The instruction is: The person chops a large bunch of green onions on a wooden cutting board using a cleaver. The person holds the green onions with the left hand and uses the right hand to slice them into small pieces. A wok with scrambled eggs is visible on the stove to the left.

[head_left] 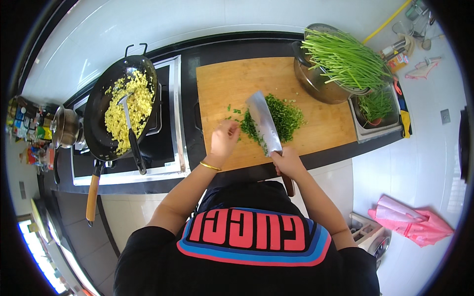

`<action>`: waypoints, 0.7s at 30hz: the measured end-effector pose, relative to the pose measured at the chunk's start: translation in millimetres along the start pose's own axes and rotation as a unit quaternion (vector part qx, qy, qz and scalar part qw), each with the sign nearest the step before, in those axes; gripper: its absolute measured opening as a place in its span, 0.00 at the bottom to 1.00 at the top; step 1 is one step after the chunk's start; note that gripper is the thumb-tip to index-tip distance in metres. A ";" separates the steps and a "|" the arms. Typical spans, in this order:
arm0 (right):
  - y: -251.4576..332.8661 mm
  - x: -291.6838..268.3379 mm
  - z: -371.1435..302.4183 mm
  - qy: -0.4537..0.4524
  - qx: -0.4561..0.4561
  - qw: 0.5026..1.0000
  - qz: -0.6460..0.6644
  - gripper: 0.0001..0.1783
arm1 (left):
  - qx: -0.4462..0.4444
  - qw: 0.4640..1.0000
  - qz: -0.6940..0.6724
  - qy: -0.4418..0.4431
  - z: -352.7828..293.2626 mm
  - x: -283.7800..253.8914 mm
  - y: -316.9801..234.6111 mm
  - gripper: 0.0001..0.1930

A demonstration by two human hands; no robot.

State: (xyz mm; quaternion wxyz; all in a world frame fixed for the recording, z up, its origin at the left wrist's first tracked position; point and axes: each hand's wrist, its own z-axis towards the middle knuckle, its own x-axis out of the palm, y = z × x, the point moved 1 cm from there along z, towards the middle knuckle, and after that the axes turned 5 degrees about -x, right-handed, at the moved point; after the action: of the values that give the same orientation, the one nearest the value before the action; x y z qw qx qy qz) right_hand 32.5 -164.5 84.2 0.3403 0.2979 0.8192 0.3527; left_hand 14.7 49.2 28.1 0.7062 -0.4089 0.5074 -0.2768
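Note:
My right hand (289, 163) is wrapped round the dark handle of a cleaver (263, 121). The cleaver's broad blade points away from me, over the left part of a heap of finely chopped garlic chives (287, 116). Green bits cling to the blade and lie along its left side. To the left of the blade, my left hand (225, 137) hovers at the heap's edge with its fingers curled together; whether they pinch anything is hidden. Both hands work above a wooden cutting board (232, 81) on the dark counter.
Left of the board, a black wok (98, 121) with crumbled scrambled egg (133, 103) and a spatula (131, 128) sits on the stove, its wooden handle jutting toward me. Long garlic chives (345, 59) lie over a metal pot (321, 86); more greens (375, 104) are in the sink (377, 132).

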 end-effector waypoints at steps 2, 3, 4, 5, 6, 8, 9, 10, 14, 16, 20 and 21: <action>0.7 0.7 -1.3 0.019 0.012 0.997 0.068 0.13 | 0.110 0.992 0.046 0.029 -8.1 6.1 -10.5 0.18; 2.3 1.6 -1.8 0.018 0.022 0.993 0.113 0.13 | 0.175 0.980 0.070 0.056 -12.1 7.2 -21.6 0.21; 4.5 3.3 -2.2 0.016 0.033 0.987 0.159 0.12 | 0.240 0.963 0.094 0.083 -16.6 8.1 -28.1 0.24; 6.8 5.0 -3.0 0.015 0.042 0.978 0.204 0.12 | 0.257 0.953 0.117 0.112 -22.1 9.2 -28.9 0.25; 9.4 6.0 -3.0 0.018 0.040 0.973 0.225 0.11 | 0.274 0.941 0.139 0.142 -27.7 9.9 -29.3 0.27; 15.2 6.9 -1.6 0.023 0.036 0.963 0.267 0.11 | 0.303 0.919 0.168 0.188 -30.4 10.0 -28.0 0.29; 17.3 7.2 -1.1 0.019 0.046 0.959 0.279 0.11 | 0.314 0.910 0.175 0.205 -30.3 9.7 -26.1 0.28; 17.5 7.1 -1.1 0.021 0.051 0.958 0.281 0.11 | 0.326 0.901 0.181 0.222 -30.2 9.8 -23.9 0.28; 20.0 6.9 -3.5 0.017 0.059 0.949 0.310 0.11 | 0.280 0.912 0.226 0.198 -20.4 16.3 3.2 0.30; 19.2 6.5 -5.0 0.006 0.063 0.945 0.320 0.11 | 0.239 0.925 0.230 0.186 -13.7 9.8 12.0 0.29; 16.6 8.2 -9.4 -0.004 0.080 0.947 0.310 0.11 | 0.282 0.905 0.225 0.226 -14.6 5.9 -11.1 0.32; 16.8 9.1 -10.3 -0.003 0.084 0.948 0.306 0.11 | 0.279 0.908 0.214 0.228 -16.8 9.8 -16.6 0.33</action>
State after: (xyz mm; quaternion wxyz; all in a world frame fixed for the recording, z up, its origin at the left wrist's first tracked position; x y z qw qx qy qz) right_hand 23.4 -152.1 99.6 0.1920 0.5628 0.7142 0.3691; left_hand 2.5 27.9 35.0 0.6986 -0.0024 0.6324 -0.3347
